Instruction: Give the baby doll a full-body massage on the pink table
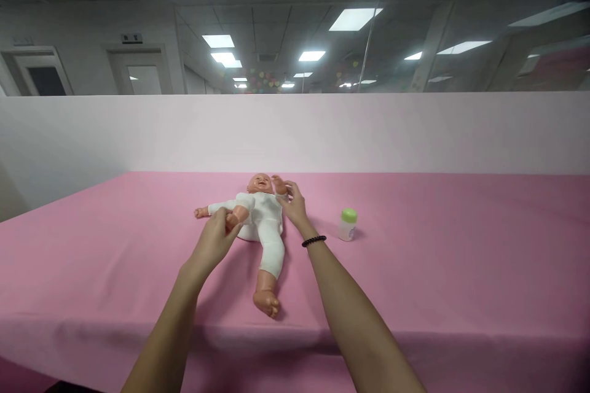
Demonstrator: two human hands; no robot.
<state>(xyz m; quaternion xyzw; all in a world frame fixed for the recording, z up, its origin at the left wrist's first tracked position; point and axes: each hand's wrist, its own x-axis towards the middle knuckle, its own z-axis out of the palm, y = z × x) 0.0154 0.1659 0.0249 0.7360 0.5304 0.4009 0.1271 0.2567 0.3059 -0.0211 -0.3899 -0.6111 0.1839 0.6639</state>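
As the left hand [212, 244] clamps the baby doll's [266, 221] raised foot [237, 216], right fingers [291, 188] spread open beside its arm; one hard tug could topple the doll.

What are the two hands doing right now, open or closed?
Left hand: closed, holding the baby doll's raised leg.
Right hand: partly open, at the doll's hand; whether it grips cannot be told.
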